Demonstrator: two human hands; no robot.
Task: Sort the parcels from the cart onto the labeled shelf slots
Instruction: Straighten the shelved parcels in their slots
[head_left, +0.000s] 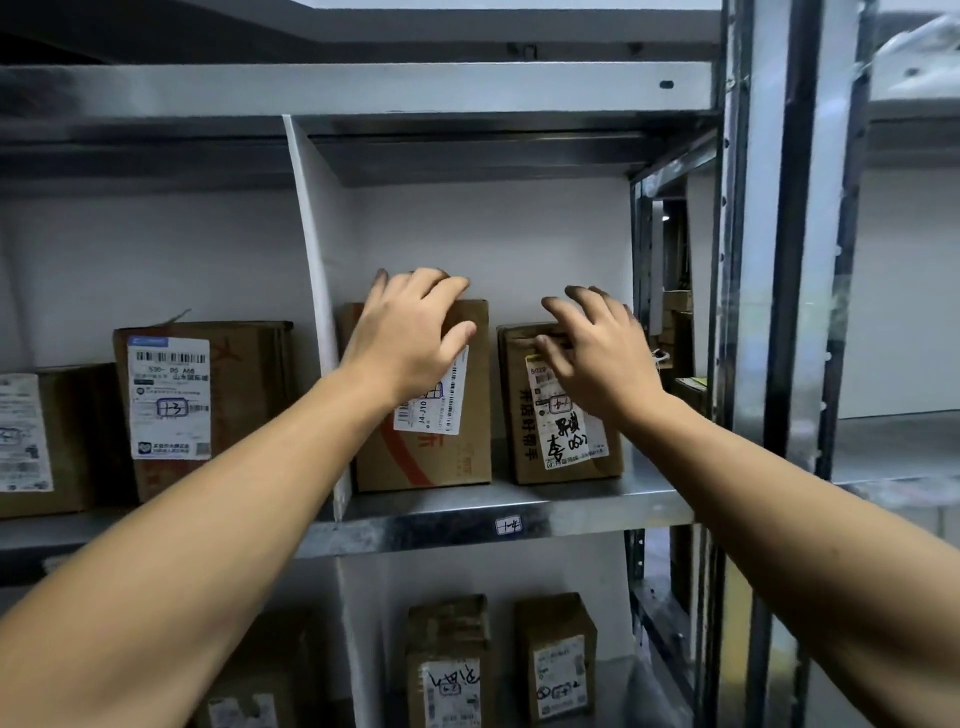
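- The left hand (410, 332) grips the taller parcel (467, 457) at its top – fingers hooked over the upper edge towards the far side, thumb laid on the near face just above the white shipping label.
- The right hand (597, 353) is spread wide over the top of the shorter parcel (522, 457), with the fingers loosely bent and apart. The thumb lies against the top front edge; whether the fingertips touch the cardboard cannot be told.
- Both parcels stand upright on the metal shelf (441, 512), in the slot right of the white divider (317, 249). The taller one sits just beside the divider and the shorter one to its right, with a narrow gap between them.
- A small handwritten slot tag (508, 526) is stuck on the near edge of the shelf, below that gap.
- The shorter parcel's label carries black marker writing.
- Left of the divider stands another labelled parcel (171, 400), its label marked in a pen-drawn box, and a lower carton (47, 441) at the far left.
- On the shelf below stand two more small boxes (449, 665) side by side – both with white labels.
- A steel upright (769, 260) closes the rack on the right.
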